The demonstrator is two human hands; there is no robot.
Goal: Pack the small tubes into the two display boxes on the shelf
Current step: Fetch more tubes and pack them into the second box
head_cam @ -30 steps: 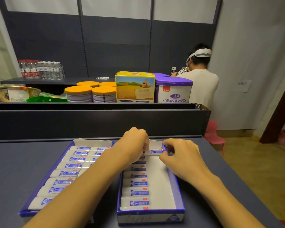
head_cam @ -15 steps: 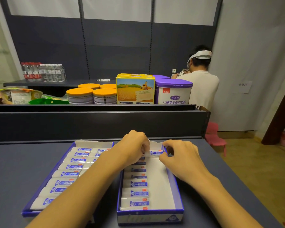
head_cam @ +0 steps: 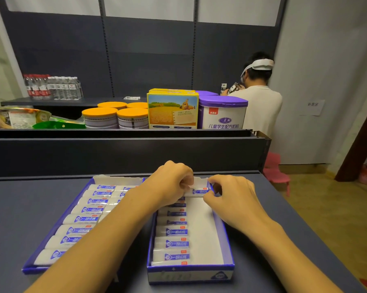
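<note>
Two blue-rimmed display boxes lie side by side on the dark shelf. The left box [head_cam: 57, 226] holds rows of white and blue small tubes [head_cam: 87, 210], partly hidden by my left forearm. In the right box [head_cam: 227, 233] a column of tubes [head_cam: 174, 243] fills the left half, and its right half shows bare white floor. At the far end of the right box, my left hand [head_cam: 170, 185] and my right hand [head_cam: 231, 196] pinch the two ends of one small tube [head_cam: 199, 191], held crosswise just above the box floor.
Behind the raised shelf back [head_cam: 123, 155] stand orange-lidded cans [head_cam: 115, 117], a yellow carton [head_cam: 173, 109] and a purple-lidded tub [head_cam: 222, 113]. Water bottles [head_cam: 53, 87] line a far shelf. A person [head_cam: 256, 98] stands at the back right, near a pink stool [head_cam: 275, 170].
Both hands stay at the far end of the right box with the tube between them; the view has tilted slightly, and little else differs.
</note>
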